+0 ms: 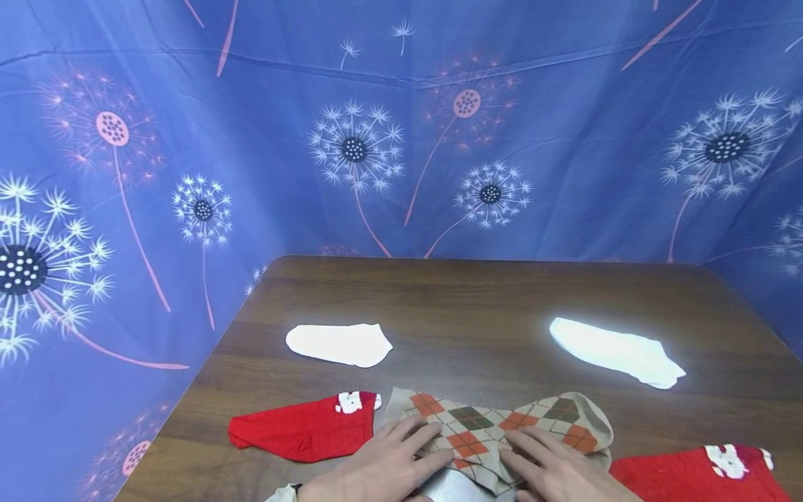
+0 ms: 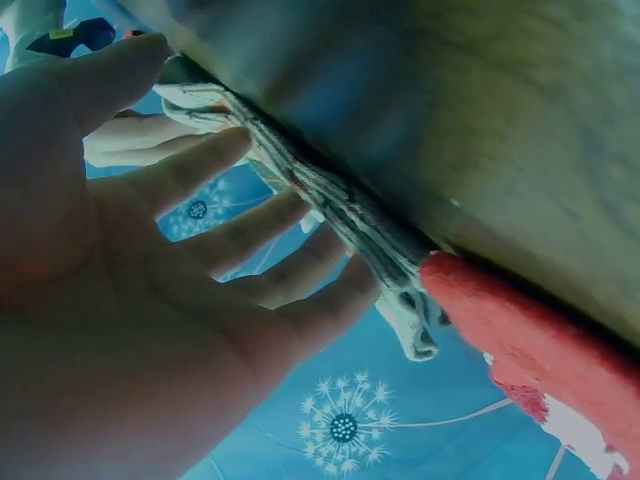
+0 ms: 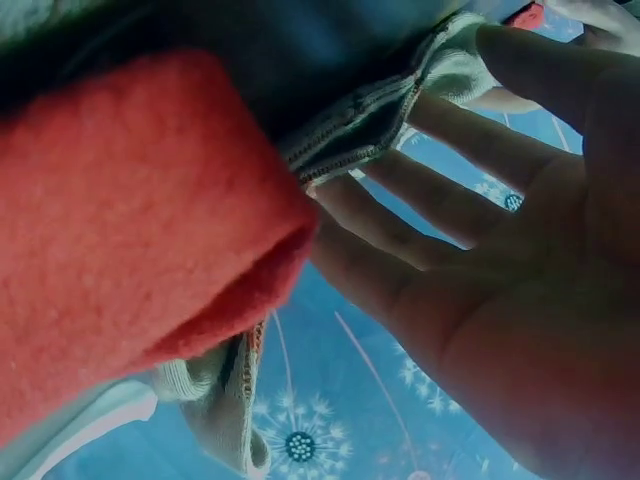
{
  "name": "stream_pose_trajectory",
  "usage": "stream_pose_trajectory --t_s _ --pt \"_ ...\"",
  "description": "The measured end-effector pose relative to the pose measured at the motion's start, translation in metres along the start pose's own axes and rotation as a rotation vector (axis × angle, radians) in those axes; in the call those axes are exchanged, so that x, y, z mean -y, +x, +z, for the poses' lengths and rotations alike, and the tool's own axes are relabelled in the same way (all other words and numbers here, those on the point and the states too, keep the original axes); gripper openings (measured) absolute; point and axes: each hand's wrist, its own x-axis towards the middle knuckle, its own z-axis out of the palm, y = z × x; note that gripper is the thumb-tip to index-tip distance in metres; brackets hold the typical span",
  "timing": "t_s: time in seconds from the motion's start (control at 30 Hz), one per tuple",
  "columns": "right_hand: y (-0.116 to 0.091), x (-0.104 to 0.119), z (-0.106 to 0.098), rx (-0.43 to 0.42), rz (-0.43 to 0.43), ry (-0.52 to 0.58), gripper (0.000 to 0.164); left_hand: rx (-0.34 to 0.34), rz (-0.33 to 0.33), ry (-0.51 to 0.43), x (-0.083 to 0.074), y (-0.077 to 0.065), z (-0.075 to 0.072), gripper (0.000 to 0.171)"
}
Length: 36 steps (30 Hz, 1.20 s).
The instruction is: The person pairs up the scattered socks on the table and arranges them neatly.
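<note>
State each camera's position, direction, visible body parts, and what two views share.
Head: worn on the head, facing forward-down at the argyle knit; left hand and right hand show.
Left wrist: worn there, facing left palm, fingers and left red sock.
Right wrist: worn there, facing right palm, fingers and right red sock.
Both wrist views share argyle knit and blue backdrop.

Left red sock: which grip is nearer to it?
Left. The left grip is just right of the left red sock, touching the argyle sock; the right grip is farther right, also touching the argyle sock.
</note>
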Motion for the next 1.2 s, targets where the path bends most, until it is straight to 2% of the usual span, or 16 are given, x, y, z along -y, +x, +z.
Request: stream_pose_trajectory --t_s 0.17,0.23,0.4,0.53,0.7,0.8,0.9,1.1,1.2 --pt "0.003 -0.003 -0.001 -0.086 -0.046 -0.037 0.054 0.005 -0.01 -0.042 0.003 0.001 -0.002 0.068" --pt "0.006 -0.006 -0.001 -0.167 -0.083 -0.061 0.05 -0.005 -0.02 -0.044 0.005 0.001 -0.003 0.067" --pt "0.014 -0.011 -0.009 -0.272 -0.079 -0.034 0.041 -0.025 -0.065 -0.052 0.012 0.006 -0.007 0.068" --pt "0.02 -0.016 -0.016 -0.282 -0.032 -0.026 0.039 -0.072 -0.059 -0.023 0.02 0.018 -0.007 0.062" --pt "0.038 -0.033 -0.021 -0.317 -0.025 -0.021 0.037 -0.173 -0.046 0.077 0.036 0.039 -0.008 0.054" --pt "0.051 -0.043 -0.026 -0.291 -0.02 0.002 0.037 -0.197 -0.06 0.103 0.047 0.048 -0.01 0.054" --pt "0.061 -0.049 -0.031 -0.242 -0.004 0.018 0.038 -0.189 -0.078 0.091 0.056 0.055 -0.011 0.054" --pt "0.076 -0.056 -0.041 -0.173 0.002 0.012 0.055 -0.179 -0.109 0.069 0.071 0.064 -0.012 0.055" --pt "0.085 -0.061 -0.045 -0.133 0.001 0.015 0.055 -0.178 -0.128 0.065 0.076 0.068 -0.013 0.056"
